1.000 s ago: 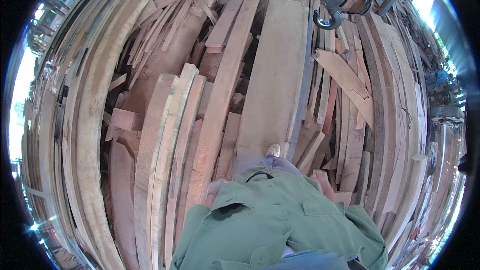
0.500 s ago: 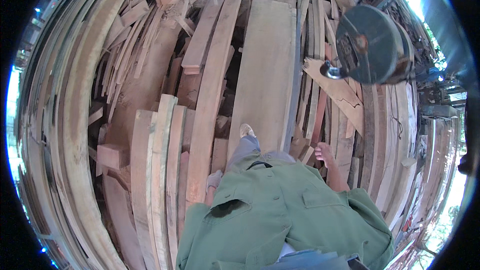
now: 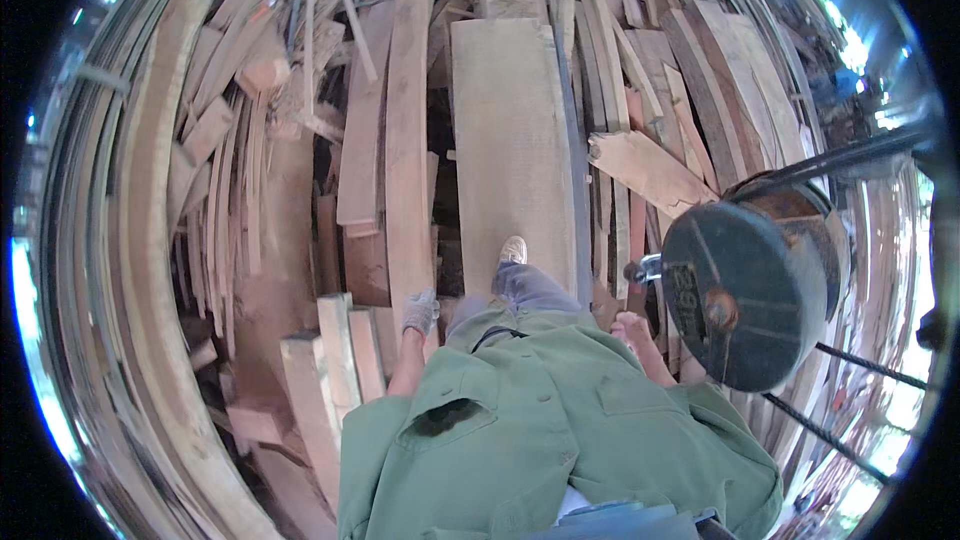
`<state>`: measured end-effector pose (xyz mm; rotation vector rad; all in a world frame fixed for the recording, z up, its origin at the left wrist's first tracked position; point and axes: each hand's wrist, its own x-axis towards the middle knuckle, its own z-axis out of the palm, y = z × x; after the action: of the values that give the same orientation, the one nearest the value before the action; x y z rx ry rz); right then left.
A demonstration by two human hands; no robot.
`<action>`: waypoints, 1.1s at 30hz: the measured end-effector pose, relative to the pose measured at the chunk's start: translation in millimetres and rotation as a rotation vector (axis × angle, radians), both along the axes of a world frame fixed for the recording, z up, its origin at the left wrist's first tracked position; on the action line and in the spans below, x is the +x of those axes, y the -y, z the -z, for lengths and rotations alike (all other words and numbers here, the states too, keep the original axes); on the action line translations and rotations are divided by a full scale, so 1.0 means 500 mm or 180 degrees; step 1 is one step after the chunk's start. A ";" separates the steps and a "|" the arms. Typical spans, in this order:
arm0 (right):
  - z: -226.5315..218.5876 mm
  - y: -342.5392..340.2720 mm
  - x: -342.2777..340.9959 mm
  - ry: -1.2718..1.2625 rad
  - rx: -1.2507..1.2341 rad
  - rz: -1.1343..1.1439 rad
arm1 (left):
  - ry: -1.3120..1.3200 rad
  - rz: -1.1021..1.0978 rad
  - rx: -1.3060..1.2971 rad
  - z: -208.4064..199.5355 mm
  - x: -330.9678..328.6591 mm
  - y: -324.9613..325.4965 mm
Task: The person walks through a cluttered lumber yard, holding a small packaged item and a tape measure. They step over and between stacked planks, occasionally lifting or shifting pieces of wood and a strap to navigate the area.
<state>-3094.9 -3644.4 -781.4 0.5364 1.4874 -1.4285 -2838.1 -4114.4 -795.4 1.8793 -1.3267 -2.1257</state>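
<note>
I stand on a heap of rough wooden planks, in a green jacket point(image 3: 560, 440). One shoe point(image 3: 513, 250) rests on a wide pale plank point(image 3: 510, 150) that runs away from me. My left hand point(image 3: 420, 312), in a grey glove, hangs by my side above a long narrow reddish plank point(image 3: 405, 170) and holds nothing. My right hand point(image 3: 632, 328), bare, hangs low on the right with nothing in it. It is just left of a heavy round dark metal block point(image 3: 745, 295), which has a small metal hook point(image 3: 645, 268) on its near side.
Planks and offcuts of many lengths lie crossed all around, with dark gaps point(image 3: 445, 230) between them. Short thick boards point(image 3: 320, 380) lie at my lower left. Dark cables or rods point(image 3: 850, 150) run from the metal block to the right. Long curved boards point(image 3: 150, 240) edge the left side.
The round metal block has come down from the upper right to hang close beside my right arm. I have stepped forward along the wide plank, and both hands have come into view.
</note>
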 end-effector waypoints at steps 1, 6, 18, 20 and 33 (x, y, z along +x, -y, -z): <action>0.014 0.024 -0.025 -0.0234 0.0471 -0.0279 | 0.0107 -0.0049 0.0023 0.003 -0.019 0.033; 0.030 0.133 -0.085 0.0306 -0.1157 0.0316 | 0.0125 -0.0201 0.0004 0.015 -0.131 0.204; -0.027 0.667 -0.099 0.0031 0.1270 0.0745 | 0.0546 0.0960 0.0051 0.015 -0.385 0.810; -0.044 0.757 -0.102 0.0124 0.1268 0.0762 | 0.0476 0.0668 0.0352 0.009 -0.463 0.925; 0.056 0.983 -0.663 0.0059 0.1168 0.0743 | 0.0033 0.0318 0.0338 0.016 -1.031 1.164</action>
<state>-3426.2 -4135.8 -809.3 0.9732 1.7268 -1.3227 -3353.6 -4696.5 -803.2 1.9025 -1.3636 -2.2808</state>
